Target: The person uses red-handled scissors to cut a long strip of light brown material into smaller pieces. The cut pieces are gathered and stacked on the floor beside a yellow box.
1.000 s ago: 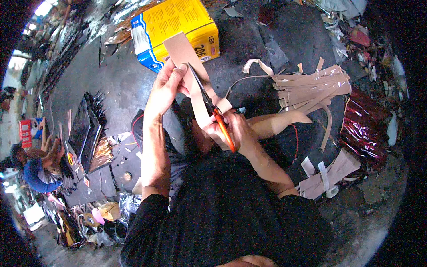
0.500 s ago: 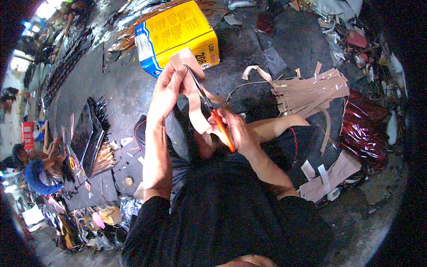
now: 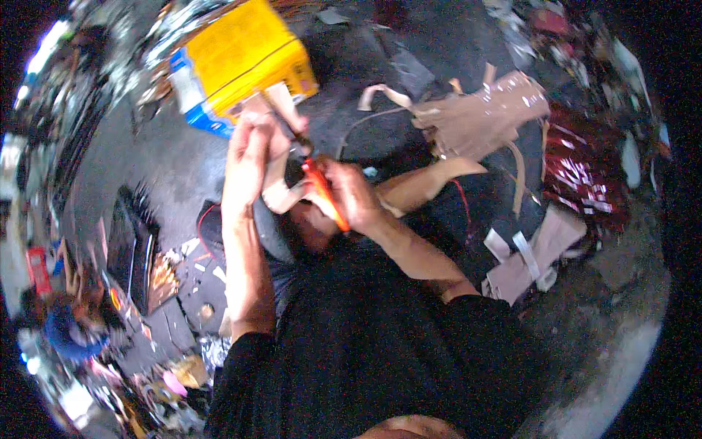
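Observation:
My left hand (image 3: 251, 157) is closed on a thin tan strip (image 3: 276, 189), pinching it between thumb and fingers. Orange-handled scissors (image 3: 327, 196) are gripped in my right hand (image 3: 352, 192), their dark blades pointing up and left into the strip beside my left fingertips. One part of the strip stands up past the blades, while a longer part curves down below them. Motion blur hides exactly where the blades meet the material. Just beyond my left hand is a yellow and blue box (image 3: 248, 55).
Tan strips (image 3: 482, 117) are heaped at the right, with another bundle (image 3: 537, 256) nearer me. Glossy dark red sheets (image 3: 585, 168) lie beyond them. At left are a black angular object (image 3: 131, 249) and a co-worker (image 3: 77, 322). My bare foot (image 3: 431, 179) rests on the floor.
The view has shifted, so the box and strip heaps appear further left. The scissors have pushed further up into the strip, and its upper part has split apart at the blades.

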